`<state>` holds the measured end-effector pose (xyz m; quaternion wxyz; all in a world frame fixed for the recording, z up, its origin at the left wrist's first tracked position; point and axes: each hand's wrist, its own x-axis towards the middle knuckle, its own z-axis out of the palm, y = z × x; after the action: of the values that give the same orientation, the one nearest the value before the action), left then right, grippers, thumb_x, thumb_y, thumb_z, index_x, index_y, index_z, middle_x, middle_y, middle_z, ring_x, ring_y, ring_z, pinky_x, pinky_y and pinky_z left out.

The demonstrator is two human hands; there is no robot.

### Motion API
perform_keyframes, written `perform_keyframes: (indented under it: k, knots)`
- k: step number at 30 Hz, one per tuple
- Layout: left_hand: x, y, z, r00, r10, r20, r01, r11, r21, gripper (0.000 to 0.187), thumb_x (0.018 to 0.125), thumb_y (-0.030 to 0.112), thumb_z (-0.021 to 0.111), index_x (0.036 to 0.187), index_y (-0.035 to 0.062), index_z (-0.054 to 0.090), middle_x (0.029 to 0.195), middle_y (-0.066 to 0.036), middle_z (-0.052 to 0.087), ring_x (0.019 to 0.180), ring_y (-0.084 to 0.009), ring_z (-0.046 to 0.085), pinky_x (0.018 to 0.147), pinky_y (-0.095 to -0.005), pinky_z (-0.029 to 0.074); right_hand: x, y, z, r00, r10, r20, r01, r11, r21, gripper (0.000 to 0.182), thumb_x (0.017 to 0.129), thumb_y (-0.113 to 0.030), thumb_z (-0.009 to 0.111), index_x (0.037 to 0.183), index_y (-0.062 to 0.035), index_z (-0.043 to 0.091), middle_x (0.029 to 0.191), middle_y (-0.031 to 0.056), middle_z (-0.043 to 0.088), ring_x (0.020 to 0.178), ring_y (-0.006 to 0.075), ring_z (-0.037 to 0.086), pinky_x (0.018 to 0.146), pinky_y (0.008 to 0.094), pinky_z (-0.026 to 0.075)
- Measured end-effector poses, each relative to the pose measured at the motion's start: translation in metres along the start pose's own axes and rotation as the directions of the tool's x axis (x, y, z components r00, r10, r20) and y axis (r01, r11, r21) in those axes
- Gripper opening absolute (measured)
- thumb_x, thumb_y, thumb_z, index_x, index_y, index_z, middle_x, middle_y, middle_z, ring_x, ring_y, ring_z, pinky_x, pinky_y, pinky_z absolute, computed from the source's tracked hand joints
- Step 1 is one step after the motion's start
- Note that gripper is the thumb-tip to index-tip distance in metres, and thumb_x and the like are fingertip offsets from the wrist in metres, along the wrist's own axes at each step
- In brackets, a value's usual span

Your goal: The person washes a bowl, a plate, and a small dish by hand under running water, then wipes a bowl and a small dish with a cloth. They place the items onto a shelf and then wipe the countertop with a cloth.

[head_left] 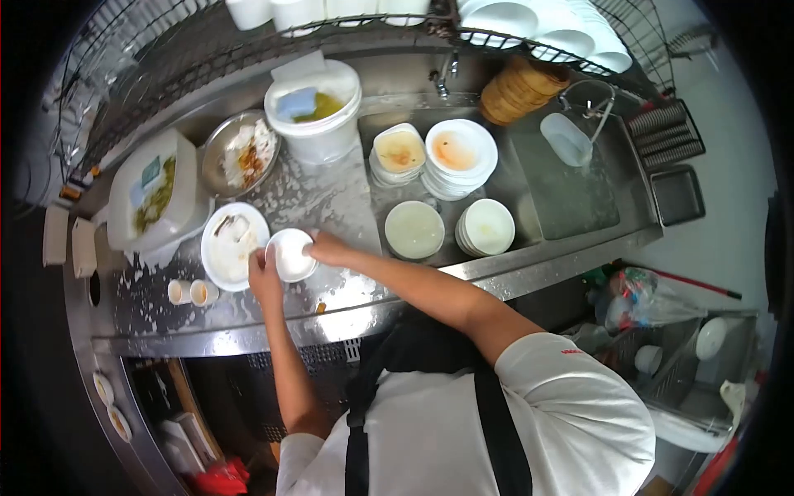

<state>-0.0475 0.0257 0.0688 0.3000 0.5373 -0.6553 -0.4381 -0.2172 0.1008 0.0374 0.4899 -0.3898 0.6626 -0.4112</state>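
Observation:
A white bowl (291, 258) is between my hands over the steel counter. My right hand (328, 248) pinches its right rim. My left hand (265, 277) has its fingers closed at the bowl's left edge, overlapping the right side of a white plate (222, 263). Pale food scraps and a dark piece lie on that plate. Left of the plate stand two small cups (203, 293) with orange-brown residue. Behind the plate is a metal bowl (211, 162) holding white and reddish-brown scraps.
A white bucket (321, 142) and a plastic tub (124, 202) hold greenish contents. Stacked plates (470, 175), square dishes (399, 174) and round bowls (488, 227) stand in the left sink. Water fills the right sink (571, 202). A wire rack (529, 48) with dishware hangs above.

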Motion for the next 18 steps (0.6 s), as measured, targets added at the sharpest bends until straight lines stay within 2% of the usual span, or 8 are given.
perform_keyframes:
  k: [2,4,8,9,12,14,16,18]
  knots:
    - [-0.006,-0.028,0.013,0.999,0.048,0.011,-0.044,0.975,-0.219,0.050,0.101,0.040,0.051,0.124,-0.0039,0.057,0.119,-0.014,0.062,0.110,-0.0217,0.058,0.098,-0.0361,0.043,-0.007,-0.001,0.002,1.000,-0.015,-0.013,0.016,0.999,0.030,0.055,0.080,-0.022,0.056,0.131,-0.0009,0.054,0.124,0.0266,0.061,0.117,0.0382,0.058,0.100,0.0407,0.044]
    - [-0.018,-0.054,0.033,0.992,-0.107,0.067,0.126,0.861,-0.492,0.062,0.101,0.044,0.050,0.139,-0.0046,0.043,0.136,-0.017,0.052,0.122,-0.0268,0.051,0.108,-0.0373,0.035,-0.013,0.011,0.008,0.993,-0.107,-0.045,0.110,0.991,0.077,0.056,0.081,-0.021,0.052,0.133,-0.0001,0.051,0.127,0.0280,0.058,0.120,0.0393,0.055,0.102,0.0414,0.042]
    - [-0.058,-0.043,0.041,0.952,-0.201,0.229,0.302,0.735,-0.608,0.075,0.097,0.058,0.048,0.148,0.0041,0.035,0.142,-0.014,0.049,0.128,-0.0268,0.051,0.107,-0.0423,0.039,-0.039,0.015,0.000,0.995,0.005,-0.103,-0.005,1.000,0.007,0.055,0.084,-0.026,0.048,0.130,0.0037,0.052,0.122,0.0311,0.059,0.118,0.0418,0.056,0.101,0.0466,0.042]
    - [-0.064,-0.036,0.048,0.938,-0.206,0.280,0.341,0.703,-0.624,0.077,0.097,0.060,0.047,0.148,0.0042,0.035,0.142,-0.014,0.049,0.128,-0.0275,0.051,0.107,-0.0434,0.039,-0.038,0.031,-0.004,0.994,-0.026,-0.102,0.028,0.999,0.017,0.056,0.084,-0.027,0.050,0.131,0.0031,0.052,0.121,0.0298,0.059,0.113,0.0407,0.060,0.090,0.0471,0.051]
    - [-0.094,0.006,0.079,0.932,-0.228,0.283,0.354,0.747,-0.563,0.076,0.097,0.062,0.044,0.146,0.0050,0.038,0.142,-0.014,0.050,0.128,-0.0280,0.051,0.106,-0.0439,0.040,-0.079,0.031,-0.052,0.976,0.211,0.043,-0.214,0.929,0.303,0.056,0.084,-0.027,0.051,0.132,0.0026,0.052,0.116,0.0251,0.061,0.108,0.0371,0.062,0.074,0.0451,0.058]
    - [-0.110,0.031,0.113,0.930,-0.082,0.358,0.277,0.796,-0.537,0.068,0.102,0.054,0.036,0.145,0.0014,0.039,0.139,-0.017,0.049,0.127,-0.0271,0.050,0.108,-0.0395,0.039,-0.095,0.071,-0.087,0.976,0.219,0.014,-0.194,0.829,0.525,0.057,0.084,-0.025,0.050,0.133,0.0026,0.051,0.112,0.0196,0.062,0.101,0.0333,0.065,0.066,0.0412,0.061]
    - [-0.142,0.105,0.153,0.911,-0.092,0.402,0.226,0.927,-0.300,0.076,0.098,0.064,0.034,0.148,0.0063,0.037,0.146,-0.014,0.044,0.138,-0.0256,0.037,0.109,-0.0480,0.034,-0.148,0.066,-0.156,0.983,0.182,0.020,-0.150,0.740,0.656,0.060,0.083,-0.025,0.052,0.135,0.0039,0.047,0.118,0.0207,0.062,0.104,0.0335,0.065,0.071,0.0448,0.062]
    - [-0.164,0.149,0.208,0.839,0.203,0.504,-0.097,0.968,-0.230,0.072,0.100,0.059,0.034,0.148,0.0056,0.037,0.148,-0.016,0.042,0.139,-0.0311,0.034,0.115,-0.0431,0.024,-0.199,0.073,-0.234,0.994,0.112,0.018,-0.087,0.650,0.755,0.066,0.081,-0.023,0.056,0.139,0.0056,0.043,0.128,0.0240,0.059,0.117,0.0349,0.062,0.082,0.0477,0.060]
